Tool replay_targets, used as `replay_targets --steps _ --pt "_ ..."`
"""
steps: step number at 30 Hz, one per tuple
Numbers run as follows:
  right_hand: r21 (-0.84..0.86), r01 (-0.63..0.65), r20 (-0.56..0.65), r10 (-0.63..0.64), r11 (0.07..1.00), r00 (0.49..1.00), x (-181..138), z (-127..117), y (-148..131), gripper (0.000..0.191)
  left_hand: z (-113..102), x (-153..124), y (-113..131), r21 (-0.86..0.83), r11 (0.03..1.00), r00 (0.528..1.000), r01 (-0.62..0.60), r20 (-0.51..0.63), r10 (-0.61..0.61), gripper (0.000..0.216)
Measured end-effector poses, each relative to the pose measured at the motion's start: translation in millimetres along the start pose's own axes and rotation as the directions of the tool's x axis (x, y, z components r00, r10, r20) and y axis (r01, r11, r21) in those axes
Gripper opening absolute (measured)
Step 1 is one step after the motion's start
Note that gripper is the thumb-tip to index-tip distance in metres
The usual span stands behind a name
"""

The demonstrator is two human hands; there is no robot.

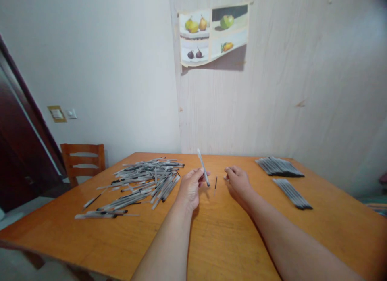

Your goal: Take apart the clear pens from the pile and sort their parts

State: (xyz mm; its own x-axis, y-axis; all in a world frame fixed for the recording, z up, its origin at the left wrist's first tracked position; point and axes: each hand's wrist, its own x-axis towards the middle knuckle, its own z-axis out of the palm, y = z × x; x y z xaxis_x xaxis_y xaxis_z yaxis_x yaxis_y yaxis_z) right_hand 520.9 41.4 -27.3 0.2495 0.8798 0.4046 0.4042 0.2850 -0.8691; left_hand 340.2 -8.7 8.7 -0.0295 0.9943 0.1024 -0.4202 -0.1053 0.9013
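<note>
My left hand [191, 186] is closed around a pen [203, 168] with a pale translucent barrel, held tilted above the table with its dark end low. Between my hands a thin dark pen refill [215, 183] shows, its lower part pale; I cannot tell whether it lies on the wood. My right hand [238, 180] sits to the right, thumb and fingers pinched together. Something small and pale may be at those fingertips, but it is too small to name. A loose heap of similar pens and parts [145, 182] is spread left of my left hand.
On the right of the wooden table [223, 240] lie a larger row of pens [279, 167] and a smaller row of pens [292, 193], dark ends towards me. A wooden chair [83, 160] stands beyond the left edge. A wall with a fruit poster [213, 35] rises behind.
</note>
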Motion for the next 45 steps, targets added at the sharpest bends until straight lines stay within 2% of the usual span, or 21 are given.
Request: replay_targets --steps 3,5,7,10,12,17,20,23,26,28,31,38,42,45 --pt "0.093 -0.01 0.114 -0.001 0.996 0.993 -11.7 6.1 -24.3 0.03 -4.8 4.2 1.4 0.004 1.0 0.999 -0.021 -0.026 0.022 0.029" --pt "0.243 -0.092 0.327 0.008 0.966 0.945 -19.8 9.0 -39.3 0.033 -7.8 7.1 3.1 -0.003 0.999 0.998 -0.037 -0.055 0.036 0.03" --pt "0.304 -0.18 0.484 0.011 0.936 0.875 -28.0 11.7 -52.0 0.038 -10.5 9.7 4.3 -0.024 0.998 0.995 -0.054 -0.086 0.052 0.029" --pt "0.319 -0.316 0.611 0.061 0.894 0.789 -39.0 17.0 -66.4 0.041 -13.5 13.0 4.5 -0.062 0.996 0.992 -0.07 -0.112 0.063 0.029" --pt "0.335 -0.362 0.641 0.071 0.87 0.764 -44.3 21.7 -73.1 0.037 -14.5 15.0 3.3 -0.085 0.994 0.992 -0.072 -0.11 0.063 0.031" --pt "0.373 -0.417 0.629 0.105 0.829 0.771 -51.6 29.9 -82.2 0.02 -14.2 17.6 -0.1 -0.1 0.991 0.993 -0.088 -0.083 0.08 0.035" --pt "0.408 -0.481 0.627 0.145 0.776 0.765 -56.1 27.7 -81.2 0.017 -11.6 14.7 0.0 -0.099 0.991 0.996 -0.088 -0.032 0.085 0.034" --pt "0.451 -0.526 0.608 0.183 0.721 0.773 -62.0 20.4 -73.9 0.018 -7.5 9.6 0.0 -0.099 0.995 0.997 -0.025 0.072 0.032 0.035" --pt "0.505 -0.523 0.563 0.198 0.687 0.803 -66.3 11.9 -64.0 0.019 -3.9 5.9 -1.6 -0.096 0.994 0.99 0.043 0.135 -0.03 0.031" --pt "0.529 -0.475 0.517 0.178 0.703 0.838 -67.4 7.9 -59.0 0.023 -2.2 4.9 -2.9 -0.092 0.994 0.99 0.065 0.132 -0.053 0.027" --pt "0.499 -0.366 0.447 0.129 0.785 0.885 -66.9 5.8 -55.3 0.03 -0.2 4.6 -4.5 -0.089 0.993 0.993 0.074 0.103 -0.064 0.024" --pt "0.385 -0.178 0.312 0.054 0.906 0.949 -68.2 11.6 -53.4 0.028 4.2 4.2 -8.0 -0.075 0.996 0.999 0.039 0.026 -0.037 0.03" --pt "0.363 -0.151 0.257 0.057 0.919 0.965 -69.8 13.3 -55.0 0.026 3.9 5.4 -9.8 -0.051 0.998 0.999 0.025 0.021 -0.024 0.031" --pt "0.415 -0.218 0.306 0.09 0.883 0.948 -69.5 14.0 -52.2 0.03 2.8 6.7 -11.4 -0.037 0.999 0.999 0.012 0.032 -0.011 0.03"
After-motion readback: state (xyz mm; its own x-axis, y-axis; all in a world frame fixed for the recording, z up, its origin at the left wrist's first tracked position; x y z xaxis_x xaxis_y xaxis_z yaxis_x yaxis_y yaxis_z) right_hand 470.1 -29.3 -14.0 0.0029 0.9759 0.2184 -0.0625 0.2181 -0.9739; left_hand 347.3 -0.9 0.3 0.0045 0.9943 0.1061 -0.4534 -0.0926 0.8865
